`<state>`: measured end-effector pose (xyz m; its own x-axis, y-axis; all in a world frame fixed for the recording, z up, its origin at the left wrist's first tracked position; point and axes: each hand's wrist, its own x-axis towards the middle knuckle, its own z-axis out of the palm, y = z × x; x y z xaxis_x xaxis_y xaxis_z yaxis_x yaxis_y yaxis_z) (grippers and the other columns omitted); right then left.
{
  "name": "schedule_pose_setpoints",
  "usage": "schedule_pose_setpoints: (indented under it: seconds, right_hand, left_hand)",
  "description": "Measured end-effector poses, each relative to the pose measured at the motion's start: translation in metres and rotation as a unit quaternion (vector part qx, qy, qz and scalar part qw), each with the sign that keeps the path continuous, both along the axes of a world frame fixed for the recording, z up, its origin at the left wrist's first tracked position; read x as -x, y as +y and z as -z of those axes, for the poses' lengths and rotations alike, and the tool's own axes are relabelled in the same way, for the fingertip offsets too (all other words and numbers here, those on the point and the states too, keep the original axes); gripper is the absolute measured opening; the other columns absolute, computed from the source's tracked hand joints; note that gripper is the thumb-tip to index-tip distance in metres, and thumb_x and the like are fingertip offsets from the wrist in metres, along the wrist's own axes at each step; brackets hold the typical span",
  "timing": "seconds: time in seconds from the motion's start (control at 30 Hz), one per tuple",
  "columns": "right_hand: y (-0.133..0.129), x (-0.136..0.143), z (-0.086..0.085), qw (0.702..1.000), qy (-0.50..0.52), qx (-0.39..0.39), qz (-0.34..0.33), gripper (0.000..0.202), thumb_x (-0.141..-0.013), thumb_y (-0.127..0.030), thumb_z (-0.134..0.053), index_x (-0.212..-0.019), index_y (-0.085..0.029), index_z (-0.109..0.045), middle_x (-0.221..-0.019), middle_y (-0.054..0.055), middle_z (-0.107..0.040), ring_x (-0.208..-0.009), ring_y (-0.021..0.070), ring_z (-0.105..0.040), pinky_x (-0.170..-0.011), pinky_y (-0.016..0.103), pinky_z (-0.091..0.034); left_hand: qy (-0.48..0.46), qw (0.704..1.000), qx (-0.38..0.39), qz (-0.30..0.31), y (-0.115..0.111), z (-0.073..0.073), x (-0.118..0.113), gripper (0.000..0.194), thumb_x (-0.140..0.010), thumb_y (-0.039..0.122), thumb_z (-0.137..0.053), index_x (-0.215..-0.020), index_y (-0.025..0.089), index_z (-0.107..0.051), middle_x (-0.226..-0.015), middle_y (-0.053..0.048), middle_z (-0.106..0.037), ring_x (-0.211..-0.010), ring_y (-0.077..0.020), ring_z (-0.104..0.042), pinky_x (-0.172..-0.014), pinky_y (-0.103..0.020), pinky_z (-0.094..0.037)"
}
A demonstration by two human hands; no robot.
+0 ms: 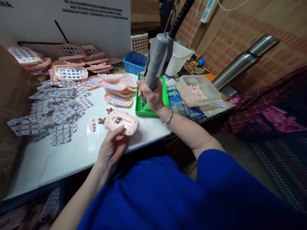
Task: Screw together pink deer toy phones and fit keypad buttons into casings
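Observation:
My left hand (114,143) grips a pink plastic toy shell (130,118) with brown antlers, thumb on top. Its back faces up and shows an uncovered battery compartment. My right hand (153,92) is wrapped round a grey electric screwdriver (158,57), which hangs from a black cable. The screwdriver's tip points down into a green tray (152,113) holding small metal screws; whether a screw sits on the tip I cannot tell. A few tiny pink pieces (92,125) lie on the white table left of the shell.
Pink shell halves (69,72) are piled at the back left, beside many printed button sheets (62,108). A blue bin (134,62), a white tub (178,57) and a clear box (199,91) of small pink parts stand behind. A steel cylinder (244,64) leans at the right.

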<state>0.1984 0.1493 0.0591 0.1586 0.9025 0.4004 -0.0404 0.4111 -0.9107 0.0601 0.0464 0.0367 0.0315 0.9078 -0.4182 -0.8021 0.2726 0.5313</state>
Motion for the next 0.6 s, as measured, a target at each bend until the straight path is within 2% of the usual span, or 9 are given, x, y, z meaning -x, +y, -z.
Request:
schedule_pose_setpoints:
  seconds: [0.17, 0.33, 0.4, 0.47, 0.53, 0.6]
  right_hand:
    - [-0.002, 0.0, -0.002, 1.0, -0.001, 0.026, 0.005, 0.047, -0.064, -0.059, -0.073, -0.089, -0.025, -0.051, -0.053, -0.01, -0.047, -0.045, 0.0096, -0.045, -0.047, 0.028, -0.039]
    - [0.004, -0.001, -0.009, 1.0, 0.003, -0.005, 0.008, 0.053, -0.062, -0.066, -0.072, -0.092, -0.026, -0.056, -0.055, -0.01, -0.048, -0.044, 0.0077, -0.046, -0.047, 0.026, -0.041]
    - [0.0, 0.0, -0.015, 0.999, 0.004, -0.032, -0.005, 0.053, -0.064, -0.067, -0.071, -0.094, -0.026, -0.056, -0.055, -0.011, -0.048, -0.045, 0.0068, -0.046, -0.047, 0.025, -0.042]
    - [-0.013, 0.003, -0.024, 0.997, 0.015, -0.064, -0.037, 0.043, -0.071, -0.061, -0.069, -0.093, -0.027, -0.056, -0.055, -0.01, -0.048, -0.046, 0.007, -0.047, -0.048, 0.024, -0.042]
    - [-0.032, 0.008, -0.031, 0.992, 0.034, -0.092, -0.079, 0.03, -0.077, -0.054, -0.067, -0.087, -0.027, -0.056, -0.056, -0.009, -0.048, -0.047, 0.008, -0.048, -0.048, 0.024, -0.043]
    - [-0.052, 0.013, -0.035, 0.988, 0.042, -0.088, -0.118, 0.026, -0.079, -0.048, -0.067, -0.076, -0.026, -0.055, -0.055, -0.008, -0.048, -0.046, 0.0087, -0.047, -0.048, 0.026, -0.043]
  left_hand:
    - [0.005, 1.0, 0.017, -0.005, -0.001, -0.003, 0.0, 0.056, -0.075, -0.007, -0.054, -0.123, 0.02, -0.062, -0.106, -0.007, -0.075, -0.105, -0.0213, -0.069, -0.099, -0.033, -0.052]
    - [0.003, 1.0, 0.024, 0.005, -0.002, -0.004, 0.0, 0.047, -0.079, -0.002, -0.056, -0.121, 0.019, -0.063, -0.104, -0.01, -0.075, -0.101, -0.0269, -0.07, -0.096, -0.05, -0.053]
    - [0.006, 1.0, 0.028, -0.001, -0.002, -0.002, 0.0, 0.044, -0.079, -0.001, -0.058, -0.118, 0.018, -0.064, -0.103, -0.01, -0.075, -0.098, -0.0256, -0.07, -0.095, -0.049, -0.054]
    - [0.009, 1.0, 0.025, -0.007, -0.002, 0.0, -0.002, 0.04, -0.079, 0.0, -0.059, -0.114, 0.019, -0.065, -0.101, -0.008, -0.075, -0.095, -0.0232, -0.071, -0.094, -0.046, -0.055]
    - [0.011, 1.0, 0.015, -0.01, -0.001, 0.001, -0.003, 0.036, -0.08, 0.0, -0.058, -0.11, 0.019, -0.066, -0.098, -0.007, -0.075, -0.09, -0.0206, -0.071, -0.092, -0.044, -0.056]
    - [0.011, 1.0, -0.002, -0.008, 0.0, 0.002, -0.004, 0.034, -0.082, 0.0, -0.057, -0.108, 0.019, -0.067, -0.096, -0.006, -0.076, -0.087, -0.019, -0.071, -0.09, -0.043, -0.057]
